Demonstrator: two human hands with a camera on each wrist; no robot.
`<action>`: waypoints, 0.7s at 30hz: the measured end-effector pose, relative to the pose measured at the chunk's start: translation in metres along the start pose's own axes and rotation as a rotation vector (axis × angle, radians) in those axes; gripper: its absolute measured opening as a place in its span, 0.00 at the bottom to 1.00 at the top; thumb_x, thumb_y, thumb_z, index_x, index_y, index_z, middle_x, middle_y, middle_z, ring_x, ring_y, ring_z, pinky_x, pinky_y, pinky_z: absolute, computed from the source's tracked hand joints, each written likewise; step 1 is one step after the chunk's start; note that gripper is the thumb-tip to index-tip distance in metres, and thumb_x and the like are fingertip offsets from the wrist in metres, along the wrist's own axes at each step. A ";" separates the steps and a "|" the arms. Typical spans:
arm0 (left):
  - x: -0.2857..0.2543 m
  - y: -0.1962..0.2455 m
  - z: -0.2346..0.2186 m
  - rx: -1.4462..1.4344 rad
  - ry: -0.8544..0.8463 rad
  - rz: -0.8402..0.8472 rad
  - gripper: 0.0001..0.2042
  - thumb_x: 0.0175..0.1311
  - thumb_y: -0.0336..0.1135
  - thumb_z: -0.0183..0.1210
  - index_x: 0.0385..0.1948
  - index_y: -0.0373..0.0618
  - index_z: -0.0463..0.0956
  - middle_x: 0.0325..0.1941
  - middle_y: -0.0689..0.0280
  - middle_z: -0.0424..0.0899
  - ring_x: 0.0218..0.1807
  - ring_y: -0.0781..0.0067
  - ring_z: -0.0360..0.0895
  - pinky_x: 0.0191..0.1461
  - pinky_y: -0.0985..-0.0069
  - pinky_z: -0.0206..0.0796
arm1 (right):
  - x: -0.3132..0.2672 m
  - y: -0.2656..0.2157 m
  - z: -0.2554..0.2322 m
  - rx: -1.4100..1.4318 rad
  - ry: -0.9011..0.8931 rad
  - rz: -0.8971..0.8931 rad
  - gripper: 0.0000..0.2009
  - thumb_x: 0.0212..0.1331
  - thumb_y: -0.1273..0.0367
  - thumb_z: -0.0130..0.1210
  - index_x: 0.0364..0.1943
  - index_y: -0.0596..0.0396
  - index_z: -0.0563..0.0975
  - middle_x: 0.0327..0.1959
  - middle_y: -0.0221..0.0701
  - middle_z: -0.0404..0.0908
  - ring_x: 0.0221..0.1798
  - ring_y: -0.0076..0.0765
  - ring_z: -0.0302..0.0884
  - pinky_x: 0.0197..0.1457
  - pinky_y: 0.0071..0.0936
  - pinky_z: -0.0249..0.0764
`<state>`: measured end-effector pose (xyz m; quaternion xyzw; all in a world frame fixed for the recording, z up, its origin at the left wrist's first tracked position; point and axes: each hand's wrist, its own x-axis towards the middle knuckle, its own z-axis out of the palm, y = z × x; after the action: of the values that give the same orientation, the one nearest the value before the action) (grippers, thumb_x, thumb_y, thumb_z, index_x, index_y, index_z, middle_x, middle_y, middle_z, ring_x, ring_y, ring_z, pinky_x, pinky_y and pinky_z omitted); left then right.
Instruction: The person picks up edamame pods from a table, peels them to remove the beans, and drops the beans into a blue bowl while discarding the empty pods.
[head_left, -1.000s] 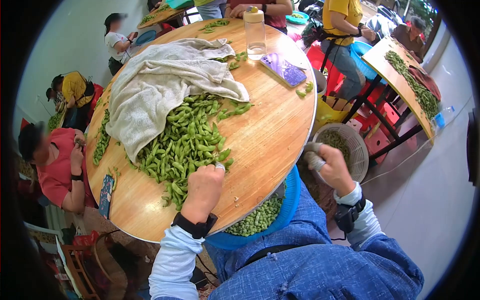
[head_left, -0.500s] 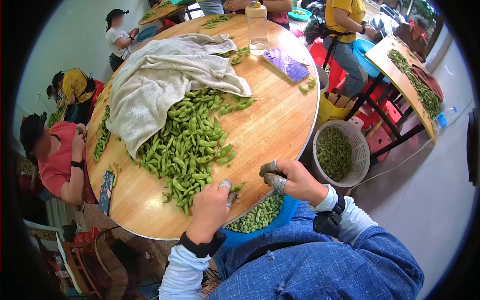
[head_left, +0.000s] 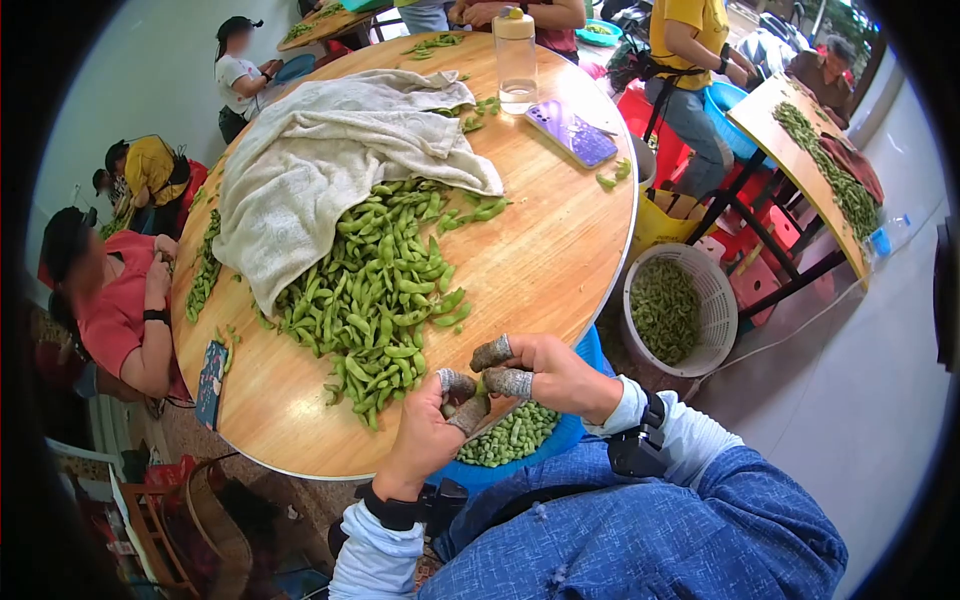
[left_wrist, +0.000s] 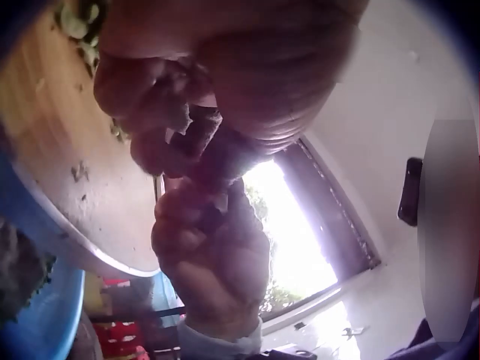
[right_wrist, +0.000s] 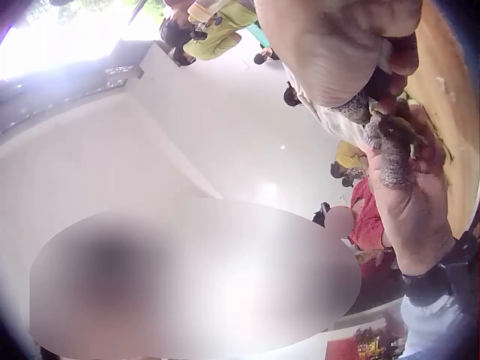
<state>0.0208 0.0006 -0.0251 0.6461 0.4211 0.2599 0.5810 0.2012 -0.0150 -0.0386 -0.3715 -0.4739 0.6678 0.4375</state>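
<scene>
Over the near edge of the round table, my left hand [head_left: 422,440] and right hand [head_left: 568,382] meet with wrapped fingertips. Grey wrappings cover the thumbs and some fingers on both. A soybean pod [head_left: 480,385] is pinched between them, mostly hidden by the fingers. Directly below is a blue basin [head_left: 575,432] holding shelled green soybeans [head_left: 512,437]. Beyond the left hand lies a heap of green pods [head_left: 375,295], partly under a pale towel [head_left: 290,190]. In the left wrist view, both hands appear dark and close together.
On the table [head_left: 540,260] stand a clear bottle [head_left: 516,65] and a purple phone [head_left: 572,133]; another phone [head_left: 211,385] lies at the left edge. A white basket [head_left: 715,305] of green pods or hulls stands on the floor at right. Other people sit and stand around.
The right hand has come from above the white basket leftward to the left hand. My left hand has left the heap's near edge, drawing back toward the basin with a pod.
</scene>
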 end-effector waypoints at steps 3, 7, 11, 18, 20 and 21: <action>-0.002 -0.014 0.003 -0.314 -0.067 -0.028 0.08 0.54 0.24 0.54 0.35 0.38 0.68 0.32 0.68 0.73 0.35 0.82 0.70 0.39 0.84 0.63 | -0.004 -0.008 0.002 -0.011 0.026 0.018 0.14 0.56 0.74 0.49 0.45 0.66 0.68 0.38 0.32 0.75 0.42 0.23 0.71 0.46 0.21 0.67; -0.007 -0.005 0.006 -0.291 0.039 -0.043 0.09 0.54 0.23 0.53 0.37 0.38 0.67 0.34 0.67 0.73 0.37 0.81 0.70 0.41 0.83 0.63 | -0.014 -0.009 -0.002 0.034 0.100 0.065 0.11 0.57 0.72 0.49 0.42 0.64 0.71 0.35 0.28 0.75 0.38 0.20 0.70 0.42 0.18 0.67; -0.006 -0.010 0.007 -0.111 0.061 0.074 0.09 0.52 0.23 0.54 0.36 0.36 0.68 0.33 0.64 0.74 0.36 0.77 0.71 0.40 0.80 0.64 | -0.017 -0.010 -0.005 0.003 0.000 0.141 0.08 0.58 0.69 0.49 0.38 0.59 0.73 0.29 0.22 0.74 0.31 0.14 0.66 0.33 0.13 0.64; -0.009 -0.002 0.003 0.387 0.081 0.238 0.09 0.52 0.24 0.54 0.35 0.34 0.70 0.28 0.60 0.77 0.32 0.72 0.74 0.38 0.79 0.65 | -0.016 -0.006 -0.003 0.033 -0.005 0.173 0.10 0.57 0.64 0.50 0.32 0.56 0.75 0.26 0.20 0.75 0.26 0.12 0.65 0.28 0.12 0.61; -0.009 -0.001 0.003 0.432 0.080 0.252 0.09 0.51 0.24 0.55 0.34 0.34 0.71 0.28 0.57 0.77 0.31 0.69 0.76 0.36 0.77 0.66 | -0.016 -0.004 -0.003 0.042 0.006 0.179 0.10 0.57 0.63 0.50 0.31 0.56 0.75 0.26 0.21 0.75 0.26 0.13 0.65 0.28 0.13 0.61; -0.009 0.000 0.004 0.454 0.078 0.259 0.09 0.50 0.24 0.55 0.34 0.33 0.71 0.28 0.56 0.78 0.31 0.67 0.76 0.36 0.76 0.66 | -0.015 -0.004 -0.001 0.051 0.016 0.178 0.09 0.57 0.64 0.50 0.31 0.57 0.74 0.24 0.21 0.74 0.24 0.13 0.63 0.27 0.13 0.60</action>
<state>0.0191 -0.0092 -0.0245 0.7978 0.4047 0.2559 0.3665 0.2086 -0.0282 -0.0341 -0.4065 -0.4184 0.7128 0.3894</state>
